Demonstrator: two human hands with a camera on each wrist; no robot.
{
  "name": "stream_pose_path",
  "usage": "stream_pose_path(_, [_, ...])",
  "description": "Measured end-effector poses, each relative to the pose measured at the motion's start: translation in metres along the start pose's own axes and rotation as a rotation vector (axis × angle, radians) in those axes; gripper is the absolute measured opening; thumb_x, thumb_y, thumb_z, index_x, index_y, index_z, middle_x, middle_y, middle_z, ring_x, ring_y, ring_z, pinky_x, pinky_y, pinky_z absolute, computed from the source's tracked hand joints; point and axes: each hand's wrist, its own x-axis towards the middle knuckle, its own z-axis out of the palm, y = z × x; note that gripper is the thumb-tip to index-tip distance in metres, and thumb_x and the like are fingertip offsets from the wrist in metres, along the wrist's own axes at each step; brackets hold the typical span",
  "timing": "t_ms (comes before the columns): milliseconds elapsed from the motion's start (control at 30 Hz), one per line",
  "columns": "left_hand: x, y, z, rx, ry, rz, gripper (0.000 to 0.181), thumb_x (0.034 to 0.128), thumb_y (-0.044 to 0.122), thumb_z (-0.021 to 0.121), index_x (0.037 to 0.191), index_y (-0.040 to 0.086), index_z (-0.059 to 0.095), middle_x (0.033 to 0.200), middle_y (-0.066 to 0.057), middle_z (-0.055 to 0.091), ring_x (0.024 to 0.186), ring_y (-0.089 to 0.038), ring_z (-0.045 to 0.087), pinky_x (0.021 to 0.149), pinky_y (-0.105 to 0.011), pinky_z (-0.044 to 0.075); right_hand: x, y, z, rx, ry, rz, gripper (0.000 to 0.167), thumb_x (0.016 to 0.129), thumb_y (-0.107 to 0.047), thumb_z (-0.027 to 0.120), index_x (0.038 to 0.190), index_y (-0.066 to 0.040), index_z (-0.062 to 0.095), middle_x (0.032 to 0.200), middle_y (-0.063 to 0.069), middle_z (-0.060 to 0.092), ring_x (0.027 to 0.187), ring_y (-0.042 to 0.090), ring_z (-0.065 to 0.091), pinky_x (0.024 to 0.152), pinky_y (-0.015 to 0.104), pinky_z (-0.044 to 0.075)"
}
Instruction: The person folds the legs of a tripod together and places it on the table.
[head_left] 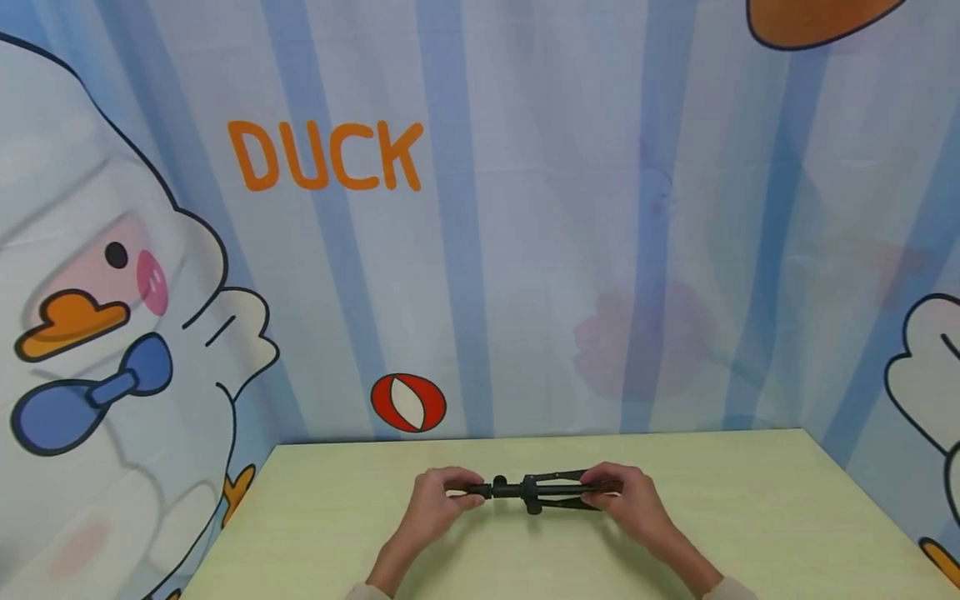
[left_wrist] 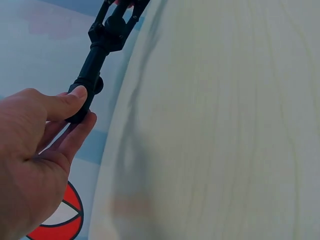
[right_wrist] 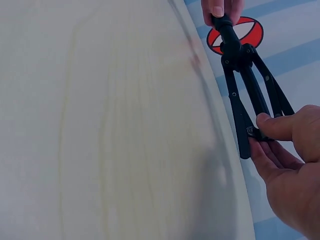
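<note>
A small black tripod (head_left: 512, 490) is held lengthwise above the table, its legs partly spread toward the right. My left hand (head_left: 442, 502) pinches the head end of its column; in the left wrist view the thumb of the left hand (left_wrist: 40, 145) lies along the black tube, fingers beneath. At the leg end, my right hand (head_left: 628, 502) grips the lower part of the central column between thumb and fingers. The right wrist view shows the right hand (right_wrist: 290, 155) there, with the tripod's hinged legs (right_wrist: 235, 107) on either side. Some fingertips are hidden behind the tripod.
A pale yellow table (head_left: 337, 533) with a wood-grain top lies below the hands. Behind it hangs a blue-and-white striped curtain (head_left: 540, 250) with duck pictures and orange lettering. Shadows of the hands fall on the tabletop.
</note>
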Motion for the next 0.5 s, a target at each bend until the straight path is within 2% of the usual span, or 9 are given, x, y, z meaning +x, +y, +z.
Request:
stream_pose_path(233, [0.0, -0.016, 0.007, 0.049, -0.005, 0.011, 0.019, 0.0844, -0.004, 0.083, 0.103, -0.001, 0.079, 0.101, -0.012, 0.076, 0.094, -0.029, 0.074, 0.079, -0.029, 0.062, -0.001, 0.005, 0.004, -0.043, 0.005, 0.001, 0.019, 0.079, 0.005, 0.085, 0.095, -0.001, 0.076, 0.095, 0.01, 0.077, 0.084, 0.021, 0.076, 0.069, 0.025, 0.059])
stream_pose_path(500, [0.0, -0.022, 0.01, 0.088, -0.021, -0.008, 0.019, 0.0844, -0.006, 0.082, 0.102, -0.002, 0.078, 0.1, -0.013, 0.075, 0.094, -0.032, 0.074, 0.078, -0.032, 0.063, 0.001, 0.01, 0.008, -0.052, 0.002, 0.017, 0.018, 0.079, 0.004, 0.085, 0.094, -0.002, 0.077, 0.093, 0.009, 0.077, 0.082, 0.02, 0.075, 0.068, 0.025, 0.059])
